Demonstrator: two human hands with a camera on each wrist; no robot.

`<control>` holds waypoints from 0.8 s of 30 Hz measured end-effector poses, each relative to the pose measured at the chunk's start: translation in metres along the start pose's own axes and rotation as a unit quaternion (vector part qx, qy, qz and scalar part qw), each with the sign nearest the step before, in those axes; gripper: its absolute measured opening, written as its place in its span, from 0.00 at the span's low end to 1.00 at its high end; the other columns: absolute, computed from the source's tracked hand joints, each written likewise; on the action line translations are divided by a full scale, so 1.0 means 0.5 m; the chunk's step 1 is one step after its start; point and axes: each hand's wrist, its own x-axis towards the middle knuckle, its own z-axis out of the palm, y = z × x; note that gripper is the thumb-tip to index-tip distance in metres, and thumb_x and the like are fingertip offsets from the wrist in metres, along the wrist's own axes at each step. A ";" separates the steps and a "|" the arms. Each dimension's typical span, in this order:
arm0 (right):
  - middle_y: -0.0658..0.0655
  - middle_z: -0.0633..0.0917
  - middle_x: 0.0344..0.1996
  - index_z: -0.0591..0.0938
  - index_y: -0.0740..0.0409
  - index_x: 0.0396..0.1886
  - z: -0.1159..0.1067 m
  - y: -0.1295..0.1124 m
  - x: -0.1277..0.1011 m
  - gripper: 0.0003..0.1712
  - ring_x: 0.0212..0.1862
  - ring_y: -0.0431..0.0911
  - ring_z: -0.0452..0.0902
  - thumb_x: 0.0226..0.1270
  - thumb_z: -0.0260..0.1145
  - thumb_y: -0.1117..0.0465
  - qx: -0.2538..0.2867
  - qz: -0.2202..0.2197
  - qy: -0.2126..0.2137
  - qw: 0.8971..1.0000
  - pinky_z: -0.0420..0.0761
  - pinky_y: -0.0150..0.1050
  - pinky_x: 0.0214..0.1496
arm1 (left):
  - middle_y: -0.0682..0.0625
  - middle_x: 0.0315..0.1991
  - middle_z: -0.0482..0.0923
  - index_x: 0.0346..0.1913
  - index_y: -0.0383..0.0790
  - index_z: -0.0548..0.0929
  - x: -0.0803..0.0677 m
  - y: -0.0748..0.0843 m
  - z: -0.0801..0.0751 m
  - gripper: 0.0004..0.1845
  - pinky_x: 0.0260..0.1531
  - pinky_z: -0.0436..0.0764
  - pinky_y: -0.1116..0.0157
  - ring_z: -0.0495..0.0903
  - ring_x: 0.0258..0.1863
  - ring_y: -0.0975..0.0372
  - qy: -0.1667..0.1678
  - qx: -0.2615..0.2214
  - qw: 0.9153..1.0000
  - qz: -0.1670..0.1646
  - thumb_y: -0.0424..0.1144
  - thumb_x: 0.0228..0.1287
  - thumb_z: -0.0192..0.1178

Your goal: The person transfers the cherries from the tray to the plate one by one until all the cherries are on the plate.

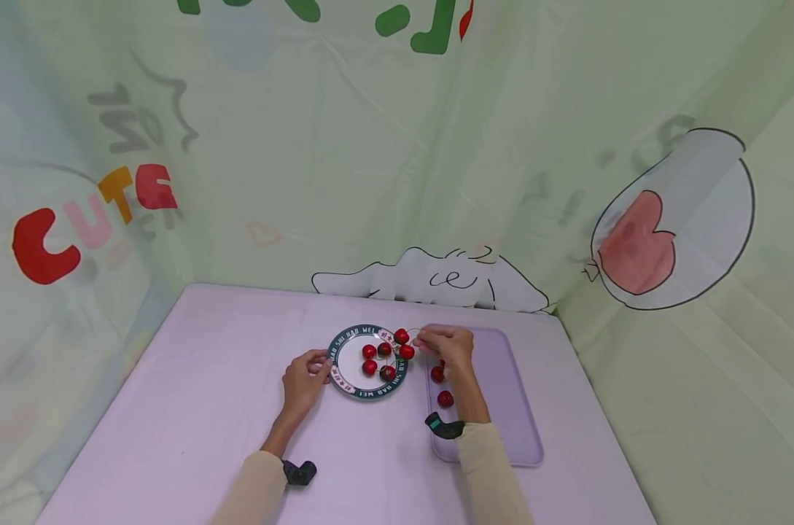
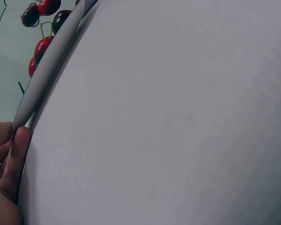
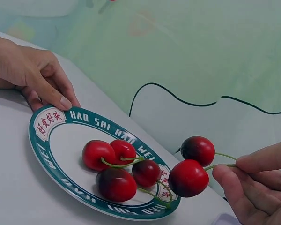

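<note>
Cherries (image 1: 406, 351), two of them, were in our right hand (image 1: 450, 345), its fingers clamped together on the green stems (image 3: 225, 155) at the right rim of the plate (image 1: 353, 364); we could not tell whether the pair touched it. Four more lay on the plate. With our left hand (image 1: 302, 383) we gripped the left rim, its fingers clamped on the edge. To the right, a tray (image 1: 501, 394) lay on the surface (image 1: 239, 343), with at least two cherries along its left side.

Red cherries (image 3: 188, 178), shading to black — white plate (image 3: 72, 145), teal rim (image 3: 40, 150) lettered in white — lilac tray (image 1: 498, 386).
</note>
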 end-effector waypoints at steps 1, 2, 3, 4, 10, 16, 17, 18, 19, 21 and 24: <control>0.61 0.95 0.35 0.91 0.71 0.52 0.001 0.000 -0.002 0.14 0.40 0.52 0.97 0.70 0.78 0.68 0.003 -0.001 -0.004 1.000 0.93 0.44 0.52 | 0.40 0.49 0.91 0.63 0.35 0.88 0.000 0.000 0.000 0.16 0.31 0.86 0.75 0.88 0.29 0.66 0.000 0.000 1.000 0.001 0.35 0.77 0.68; 0.61 0.95 0.34 0.91 0.72 0.52 0.002 0.001 -0.004 0.14 0.39 0.51 0.96 0.69 0.78 0.69 0.007 -0.002 -0.007 1.000 0.93 0.43 0.49 | 0.41 0.49 0.91 0.63 0.35 0.88 0.001 -0.001 0.001 0.16 0.32 0.86 0.75 0.88 0.30 0.66 0.000 -0.001 1.000 0.000 0.35 0.76 0.68; 0.62 0.95 0.34 0.90 0.72 0.52 0.003 0.003 -0.006 0.15 0.38 0.51 0.96 0.69 0.78 0.69 0.010 -0.003 -0.012 1.000 0.93 0.41 0.47 | 0.41 0.49 0.91 0.63 0.36 0.88 0.001 -0.001 0.001 0.16 0.32 0.86 0.76 0.88 0.30 0.66 0.001 -0.001 1.000 -0.002 0.36 0.76 0.69; 0.62 0.95 0.34 0.90 0.73 0.52 0.004 0.004 -0.008 0.15 0.37 0.50 0.96 0.69 0.78 0.69 0.012 -0.005 -0.015 1.000 0.93 0.39 0.44 | 0.41 0.49 0.91 0.63 0.36 0.88 0.000 -0.002 0.001 0.16 0.32 0.86 0.76 0.88 0.30 0.66 0.002 -0.001 1.000 -0.001 0.35 0.76 0.69; 0.63 0.95 0.34 0.90 0.75 0.50 0.020 0.012 -0.028 0.13 0.35 0.48 0.96 0.69 0.77 0.71 0.016 -0.011 -0.028 0.999 0.93 0.38 0.41 | 0.40 0.48 0.91 0.62 0.34 0.87 -0.003 0.000 0.001 0.16 0.31 0.87 0.74 0.88 0.29 0.66 0.003 -0.001 1.000 0.011 0.34 0.76 0.68; 0.63 0.95 0.36 0.91 0.72 0.49 0.035 0.023 -0.039 0.13 0.42 0.56 0.96 0.69 0.78 0.69 0.010 -0.004 -0.036 0.999 0.93 0.47 0.51 | 0.40 0.48 0.90 0.63 0.35 0.88 -0.004 0.002 0.001 0.16 0.31 0.86 0.75 0.88 0.29 0.65 0.001 -0.001 1.000 0.001 0.35 0.76 0.68; 0.63 0.95 0.37 0.91 0.72 0.49 0.037 0.025 -0.040 0.13 0.42 0.57 0.96 0.69 0.78 0.69 0.011 -0.005 -0.040 0.999 0.93 0.48 0.52 | 0.41 0.48 0.90 0.62 0.35 0.88 -0.003 0.002 0.001 0.16 0.31 0.86 0.75 0.88 0.29 0.65 0.002 -0.002 1.000 0.000 0.35 0.76 0.69; 0.63 0.95 0.37 0.91 0.72 0.49 0.040 0.025 -0.041 0.13 0.41 0.56 0.96 0.69 0.78 0.69 0.010 -0.005 -0.044 0.999 0.93 0.48 0.52 | 0.41 0.48 0.90 0.63 0.35 0.88 -0.003 0.002 0.002 0.16 0.31 0.86 0.75 0.88 0.29 0.65 0.002 -0.003 1.000 0.000 0.34 0.76 0.69; 0.64 0.95 0.37 0.91 0.73 0.49 0.043 0.026 -0.042 0.13 0.41 0.56 0.96 0.69 0.78 0.69 0.010 -0.007 -0.051 0.999 0.93 0.49 0.52 | 0.40 0.48 0.90 0.62 0.35 0.88 -0.003 0.001 0.002 0.16 0.31 0.86 0.75 0.88 0.29 0.66 0.002 -0.003 1.000 0.002 0.34 0.76 0.69; 0.65 0.95 0.36 0.90 0.75 0.50 0.048 0.029 -0.045 0.14 0.38 0.54 0.96 0.69 0.78 0.70 0.004 -0.010 -0.064 0.998 0.93 0.48 0.51 | 0.40 0.48 0.90 0.62 0.34 0.87 -0.003 0.001 0.002 0.16 0.31 0.87 0.74 0.87 0.30 0.66 0.003 -0.002 1.000 0.006 0.34 0.76 0.68; 0.67 0.95 0.36 0.89 0.77 0.52 0.057 0.035 -0.051 0.15 0.35 0.51 0.96 0.69 0.76 0.71 -0.004 -0.014 -0.081 0.997 0.93 0.44 0.44 | 0.40 0.48 0.90 0.62 0.34 0.87 -0.003 0.000 0.001 0.16 0.31 0.87 0.74 0.87 0.30 0.66 0.002 0.000 1.000 0.007 0.33 0.76 0.68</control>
